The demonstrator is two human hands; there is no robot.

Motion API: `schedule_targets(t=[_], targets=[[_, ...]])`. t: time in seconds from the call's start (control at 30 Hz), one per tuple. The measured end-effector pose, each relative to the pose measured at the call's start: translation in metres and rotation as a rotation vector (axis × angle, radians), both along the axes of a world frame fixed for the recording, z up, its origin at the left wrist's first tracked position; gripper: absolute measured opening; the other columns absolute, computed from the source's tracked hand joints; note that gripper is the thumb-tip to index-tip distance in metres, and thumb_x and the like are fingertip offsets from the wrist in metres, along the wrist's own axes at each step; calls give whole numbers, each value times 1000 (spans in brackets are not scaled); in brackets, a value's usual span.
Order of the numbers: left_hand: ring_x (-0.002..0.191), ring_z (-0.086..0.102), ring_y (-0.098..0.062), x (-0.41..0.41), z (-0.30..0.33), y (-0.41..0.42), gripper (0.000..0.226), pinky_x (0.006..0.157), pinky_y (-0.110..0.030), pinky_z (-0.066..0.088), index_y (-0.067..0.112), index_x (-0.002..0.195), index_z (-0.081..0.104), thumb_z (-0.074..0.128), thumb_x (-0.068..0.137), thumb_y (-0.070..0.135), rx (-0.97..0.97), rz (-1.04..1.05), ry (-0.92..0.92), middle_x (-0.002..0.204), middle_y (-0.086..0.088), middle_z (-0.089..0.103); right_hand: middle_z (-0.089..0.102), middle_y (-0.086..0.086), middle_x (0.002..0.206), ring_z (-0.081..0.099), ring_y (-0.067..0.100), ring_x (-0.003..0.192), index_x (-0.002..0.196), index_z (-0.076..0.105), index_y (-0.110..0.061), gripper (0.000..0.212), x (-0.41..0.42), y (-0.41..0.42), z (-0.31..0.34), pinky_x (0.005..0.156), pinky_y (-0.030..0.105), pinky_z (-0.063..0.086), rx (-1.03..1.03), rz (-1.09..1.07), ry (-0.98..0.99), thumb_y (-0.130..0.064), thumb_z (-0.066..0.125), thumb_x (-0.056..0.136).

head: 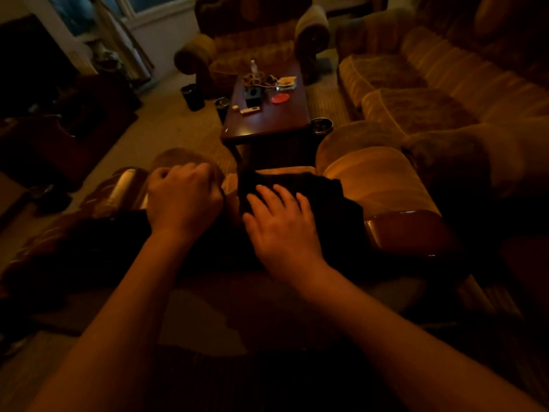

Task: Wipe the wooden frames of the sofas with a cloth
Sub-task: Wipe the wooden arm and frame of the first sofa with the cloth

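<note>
Dim, amber-lit living room, seen from behind the near sofa's carved wooden frame (407, 230), taken here as the landmark. Dark cloth (323, 197) draped over the top of that frame, toward its middle, spilling forward onto the seat side. Right hand (279, 224) laid flat on the cloth, fingers (269, 193) straight and spread, pressing it down against the wood. Left hand (184, 197) just left of the cloth, on the same frame, fingers curled into a loose fist; whether anything sits inside that fist cannot be told in this light. Glossy wood catching highlights left of the left hand and again right of the cloth, where the frame curves round under a striped padded armrest (371, 173). Both forearms reaching in from below the frame.

Beyond the frame, a dark polished coffee table (267, 126) with small clutter on top: a bottle, a tangle of cord, a red round thing, a pale flat gadget. Past the table, a second sofa (252, 46) with rolled arms. To the right of the frame, a long striped sofa (416, 93) with seat cushions. To the left, pale carpet (166, 123) and a dark cylindrical bin (193, 96) near the table's far corner.
</note>
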State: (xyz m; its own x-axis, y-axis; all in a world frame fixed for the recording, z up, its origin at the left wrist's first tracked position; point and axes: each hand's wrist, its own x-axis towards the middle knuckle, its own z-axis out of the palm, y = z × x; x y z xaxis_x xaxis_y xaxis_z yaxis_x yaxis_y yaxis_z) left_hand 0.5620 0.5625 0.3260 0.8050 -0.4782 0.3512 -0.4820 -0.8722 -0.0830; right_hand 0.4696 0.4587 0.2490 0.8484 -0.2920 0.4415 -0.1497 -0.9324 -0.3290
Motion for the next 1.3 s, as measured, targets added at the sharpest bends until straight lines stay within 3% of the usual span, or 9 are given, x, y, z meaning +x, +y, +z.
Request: schedule_targets(t=[0.1,0.3,0.43,0.6,0.77,0.93,1.0,1.13,1.3], targets=[[90,60,-33,2,-1,0,40,88,-40,35,14,88,64,29,76,30,-7,-7,-25,92,-11,67,64,2,121,57,25,116,113,67,-20,46,14,15,8,97,49,41,-35,2,-4,-37,32,88],[101,56,-30,5,-3,1,28,94,-37,32,12,94,64,40,88,25,58,11,17,103,-10,66,59,9,120,54,32,110,114,60,-14,37,79,-20,53,80,39,36,191,156,546,-28,32,94],[104,55,-29,4,-4,3,26,97,-38,31,11,90,65,42,89,23,50,-4,11,102,-11,67,56,8,126,52,28,115,123,54,-16,37,57,-19,39,93,42,37,93,143,384,-27,30,98],[100,56,-27,4,-7,2,26,95,-39,32,12,88,65,42,89,26,27,-17,-25,98,-9,67,24,-2,155,16,17,143,146,29,-24,55,-8,-4,12,114,41,11,-20,96,231,-44,13,98],[99,56,-28,4,-5,-1,25,94,-40,32,11,90,64,43,88,24,55,-2,-31,98,-10,67,42,-3,144,34,17,134,139,40,-28,44,32,-14,25,110,42,19,67,123,257,-37,29,98],[105,53,-28,1,-3,-1,27,98,-43,30,12,93,62,40,91,27,77,-8,7,104,-11,65,60,4,97,55,17,80,98,63,-19,40,72,-50,39,76,33,40,346,126,500,-47,34,96],[106,53,-28,1,-2,0,28,98,-43,30,12,93,62,39,92,27,74,-20,8,105,-11,64,60,9,106,53,20,84,95,59,-17,40,76,-68,34,85,37,44,393,46,560,-48,34,96],[105,53,-27,1,-3,-1,27,98,-43,31,13,91,63,40,91,28,79,-28,2,104,-10,65,54,16,126,50,32,116,124,54,-4,49,55,-104,30,93,37,39,421,-68,676,-40,33,99],[97,54,-27,4,-5,-5,27,91,-41,33,16,82,62,41,90,31,74,-24,-21,94,-8,65,53,10,115,49,17,93,119,55,-8,36,69,-71,49,82,30,40,435,182,709,-31,33,101]])
